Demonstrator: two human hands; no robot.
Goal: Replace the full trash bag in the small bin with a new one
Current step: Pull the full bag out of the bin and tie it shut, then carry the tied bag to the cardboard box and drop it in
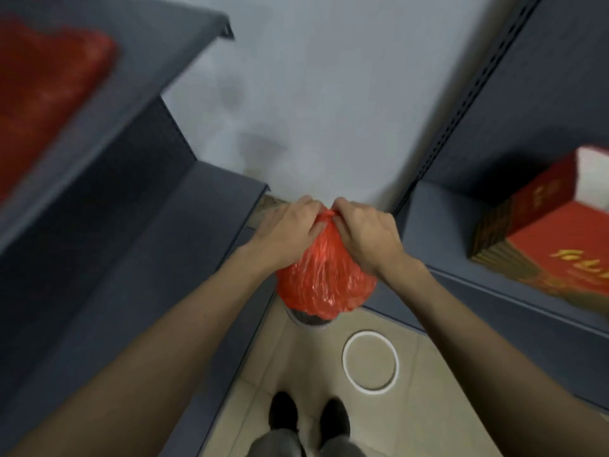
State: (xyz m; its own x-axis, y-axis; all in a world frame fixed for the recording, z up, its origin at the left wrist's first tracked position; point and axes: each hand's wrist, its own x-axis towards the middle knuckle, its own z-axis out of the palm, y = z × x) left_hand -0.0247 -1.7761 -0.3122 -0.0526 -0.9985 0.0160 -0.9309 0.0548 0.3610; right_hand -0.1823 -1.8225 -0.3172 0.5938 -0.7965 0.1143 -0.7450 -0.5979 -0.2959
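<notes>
A full red plastic trash bag (324, 280) bulges in the middle of the view, its neck gathered into a twist at the top. My left hand (290, 230) grips the neck from the left and my right hand (365, 235) grips it from the right, fingers pinched on the twisted plastic. Under the bag, a sliver of the small dark bin (308, 319) shows on the floor; most of it is hidden by the bag. A white ring (370, 361) lies flat on the tiles to the right of the bin.
Dark grey metal shelves (197, 245) close in on both sides, with a pale wall behind. A red box (553, 239) sits on the right shelf and a red package (43, 100) on the upper left shelf. My shoes (308, 413) stand on beige tiles.
</notes>
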